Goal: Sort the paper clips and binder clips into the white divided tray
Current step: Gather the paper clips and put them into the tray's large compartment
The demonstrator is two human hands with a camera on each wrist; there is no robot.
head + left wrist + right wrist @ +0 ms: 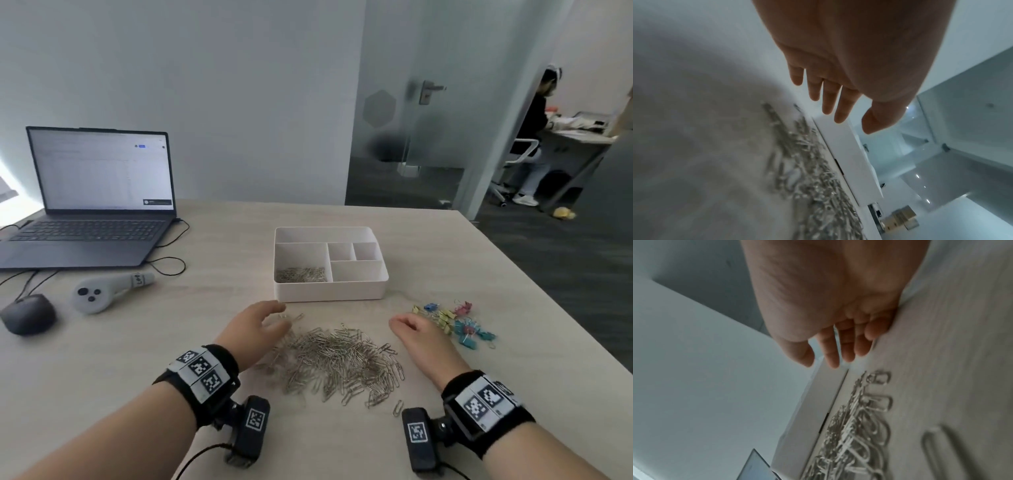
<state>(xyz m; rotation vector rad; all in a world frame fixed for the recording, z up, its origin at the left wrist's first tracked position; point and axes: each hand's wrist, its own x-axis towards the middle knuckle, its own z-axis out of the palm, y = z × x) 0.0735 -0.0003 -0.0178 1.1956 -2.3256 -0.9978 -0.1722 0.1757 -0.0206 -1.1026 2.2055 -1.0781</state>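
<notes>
A big heap of silver paper clips (342, 363) lies on the table in front of me. The white divided tray (330, 291) stands just behind it, with several paper clips (301, 274) in its near-left compartment. Coloured binder clips (455, 323) lie in a loose cluster at the right. My left hand (263, 322) hovers at the heap's left end, fingers (828, 100) straight and empty. My right hand (414, 330) hangs between the heap and the binder clips, its fingers (846, 345) loosely extended and holding nothing. Both wrist views show the heap (813, 178) (855, 431) and the tray wall (849, 155) (809, 410).
An open laptop (96, 202) stands at the far left, with a grey controller (102, 291) and a dark mouse (29, 313) in front of it and cables between. A single paper clip (397, 407) lies near my right wrist. A person sits in the room beyond the glass door.
</notes>
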